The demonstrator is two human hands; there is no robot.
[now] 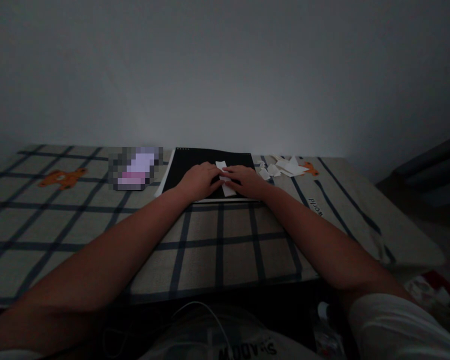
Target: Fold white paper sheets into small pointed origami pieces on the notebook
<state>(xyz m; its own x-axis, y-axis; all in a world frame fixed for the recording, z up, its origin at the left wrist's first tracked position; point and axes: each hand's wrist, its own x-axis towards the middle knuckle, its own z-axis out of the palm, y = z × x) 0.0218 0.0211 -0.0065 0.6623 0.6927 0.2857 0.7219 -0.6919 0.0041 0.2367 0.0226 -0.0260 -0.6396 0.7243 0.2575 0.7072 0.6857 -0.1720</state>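
A narrow strip of white paper (228,190) lies over a black notebook or folder (213,156) in front of me. My left hand (201,181) is at the strip's left side, its fingers and thumb closed on the edge. From the other side my right hand (248,181) has its fingers closed on the same strip, its fingertips close to those of the left. Between the hands, part of the paper is hidden by the fingers. White sheets show under the black cover's left and front edges.
Torn or folded white paper pieces (290,166) lie right of the black cover. On the left is a blurred-out phone-like object (137,170). A checked cloth (206,240) with orange bear figures (63,177) covers the table. A wall (225,75) stands behind; a white cable (206,306) hangs below.
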